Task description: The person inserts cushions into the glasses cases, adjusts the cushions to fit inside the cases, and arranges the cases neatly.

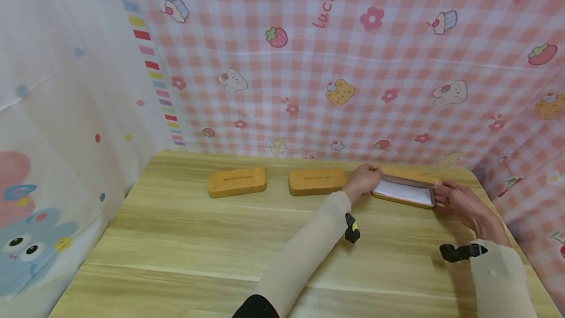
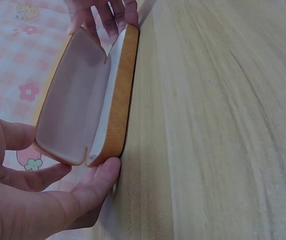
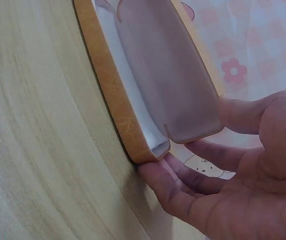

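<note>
A tan glasses case [image 1: 402, 192] stands with its lid raised at the right back of the table, its pale lining facing the front. At its left end my left hand [image 1: 364, 179] holds it, one finger on the lid's edge and others at the lower shell in the left wrist view. My right hand [image 1: 463, 206] grips the opposite end, with thumb and fingers spread over the lid [image 3: 170, 70] and the base [image 3: 110, 90] in the right wrist view. Inside the base only whitish lining shows.
Two closed tan glasses cases lie along the back of the wooden table [image 1: 190, 249]: one case [image 1: 237, 182] further left, another case [image 1: 315, 181] just left of my left hand. A pink checked cloth [image 1: 300, 67] hangs behind the table, and a white curtain [image 1: 66, 97] hangs at the left.
</note>
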Demonstrator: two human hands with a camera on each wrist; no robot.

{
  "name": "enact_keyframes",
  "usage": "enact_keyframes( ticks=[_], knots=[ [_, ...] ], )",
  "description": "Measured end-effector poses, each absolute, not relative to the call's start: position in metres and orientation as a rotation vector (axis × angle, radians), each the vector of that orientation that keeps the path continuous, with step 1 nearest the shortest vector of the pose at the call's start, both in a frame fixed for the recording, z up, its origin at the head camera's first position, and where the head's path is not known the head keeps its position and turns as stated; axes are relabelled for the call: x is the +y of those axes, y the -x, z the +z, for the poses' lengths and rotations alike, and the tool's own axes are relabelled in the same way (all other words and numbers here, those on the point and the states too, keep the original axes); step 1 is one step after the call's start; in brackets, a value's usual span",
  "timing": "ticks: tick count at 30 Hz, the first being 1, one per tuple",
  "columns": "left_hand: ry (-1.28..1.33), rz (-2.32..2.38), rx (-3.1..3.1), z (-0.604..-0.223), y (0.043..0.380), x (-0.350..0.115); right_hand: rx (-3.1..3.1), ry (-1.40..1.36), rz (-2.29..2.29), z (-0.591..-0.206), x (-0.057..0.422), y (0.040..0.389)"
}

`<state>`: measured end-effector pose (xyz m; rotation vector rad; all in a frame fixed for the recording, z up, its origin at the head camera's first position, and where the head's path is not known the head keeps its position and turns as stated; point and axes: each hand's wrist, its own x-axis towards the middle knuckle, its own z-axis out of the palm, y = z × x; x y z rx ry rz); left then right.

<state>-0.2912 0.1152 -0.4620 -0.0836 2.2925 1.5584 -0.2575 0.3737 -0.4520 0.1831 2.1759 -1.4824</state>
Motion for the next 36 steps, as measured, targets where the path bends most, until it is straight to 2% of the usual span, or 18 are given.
enact_keyframes(
  ticks=[11,22,36],
  knots=[
    [0.007,1.539,2.299,-0.462,0.286,0.11,2.215,-0.11,-1.538,-0.46,0.379,0.25],
    [0.044,1.571,2.361,-0.462,0.272,0.109,2.221,-0.13,-1.601,-0.469,0.384,0.247],
    [0.013,1.615,2.454,-0.474,0.273,0.115,2.544,-0.073,-1.328,-0.476,0.382,0.242]
  ],
)
